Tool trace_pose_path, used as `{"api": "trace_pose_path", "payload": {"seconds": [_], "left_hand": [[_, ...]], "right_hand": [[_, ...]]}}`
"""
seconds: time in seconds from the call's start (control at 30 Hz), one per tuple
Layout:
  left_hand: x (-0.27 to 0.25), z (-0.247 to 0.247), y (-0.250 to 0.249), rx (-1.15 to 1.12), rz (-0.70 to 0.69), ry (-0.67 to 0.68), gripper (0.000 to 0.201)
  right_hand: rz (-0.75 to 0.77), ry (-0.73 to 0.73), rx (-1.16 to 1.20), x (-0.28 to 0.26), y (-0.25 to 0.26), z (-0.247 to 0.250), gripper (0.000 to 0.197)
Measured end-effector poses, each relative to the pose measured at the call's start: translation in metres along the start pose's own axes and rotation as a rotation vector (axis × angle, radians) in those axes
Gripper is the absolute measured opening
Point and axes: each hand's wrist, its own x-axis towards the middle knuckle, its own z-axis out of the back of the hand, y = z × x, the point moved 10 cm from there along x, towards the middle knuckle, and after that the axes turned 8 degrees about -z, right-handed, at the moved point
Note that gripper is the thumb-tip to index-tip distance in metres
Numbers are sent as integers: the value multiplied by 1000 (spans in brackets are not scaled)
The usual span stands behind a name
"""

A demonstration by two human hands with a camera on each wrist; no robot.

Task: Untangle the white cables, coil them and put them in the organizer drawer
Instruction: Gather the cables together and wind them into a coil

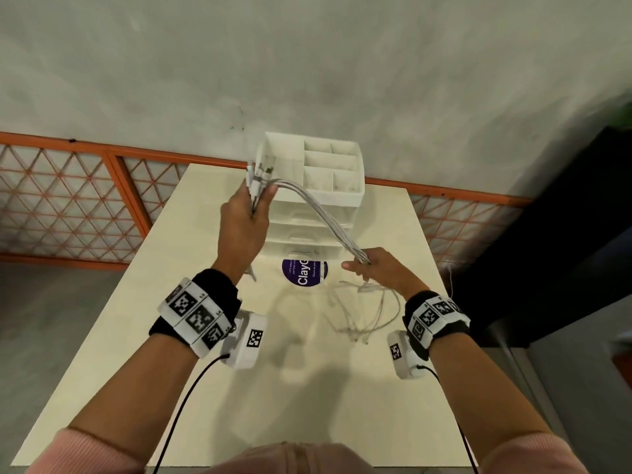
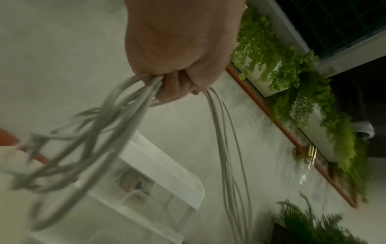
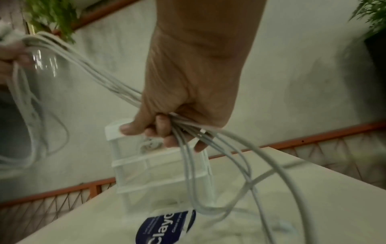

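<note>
The left hand (image 1: 244,220) is raised above the counter (image 1: 171,302), its grip curled tight round one end of the white cables (image 1: 318,213), whose plug ends stick up past the fingers in front of the organizer (image 1: 328,186). In the left wrist view the cables (image 2: 129,105) leave the fist on both sides, one blurred tangle and one straighter run. From that hand the bundle arcs down to the right, crossing in front of the organizer's clear drawers. A round purple sticker (image 1: 304,271) lies on the counter just before the organizer. The right hand (image 1: 379,268) sits lower, its grip wrapped round the other part of the bundle; the right wrist view shows the fingers (image 3: 165,130) wrapped round several strands. Loose ends hang below it in loops that reach the counter. All drawers appear pushed in.
</note>
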Motion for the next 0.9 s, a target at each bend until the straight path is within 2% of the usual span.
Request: {"api": "trace_pose_path", "payload": {"seconds": [0.1,0.13,0.17,0.27,0.33,0.37,0.4,0.43,0.5,0.57,0.63,0.7,0.73,0.8,0.9], "left_hand": [[-8,-18,9,62,15,157,33],[-13,-25,16,78,43,227,35],[-20,-33,24,79,76,303,36],[-43,-53,40,-30,190,478,41],[-52,-59,40,-93,230,476,32],[-54,-59,40,-156,257,448,25],[-54,-59,38,-255,299,401,26],[-54,-59,37,-377,353,342,35],[-53,-60,36,-596,464,222,45],[-50,-58,31,-697,485,136,48],[-46,-55,30,-783,493,67,50],[-44,-48,39,-854,547,-31,50],[-44,-41,48,-866,588,-93,49],[-50,-28,70,-842,670,-204,42],[-66,-26,99,-702,770,-187,32]], "right_hand": [[-77,-220,-180,11,-20,26,33],[-139,-231,-295,14,-27,30,32],[-215,-189,-398,16,-37,31,38],[-400,19,-578,8,-55,23,88],[-385,137,-639,-1,-40,13,117],[-338,186,-653,-5,-25,6,124],[-274,229,-648,-13,-4,-2,125],[-199,257,-616,-18,17,-14,119],[4,312,-514,-32,63,-42,92],[168,411,-407,-46,92,-78,69],[230,502,-314,-50,99,-108,44],[234,513,-220,-44,95,-118,22],[220,499,-158,-41,93,-115,18],[202,410,-50,-37,93,-97,25],[262,182,18,-40,111,-62,34]]}}
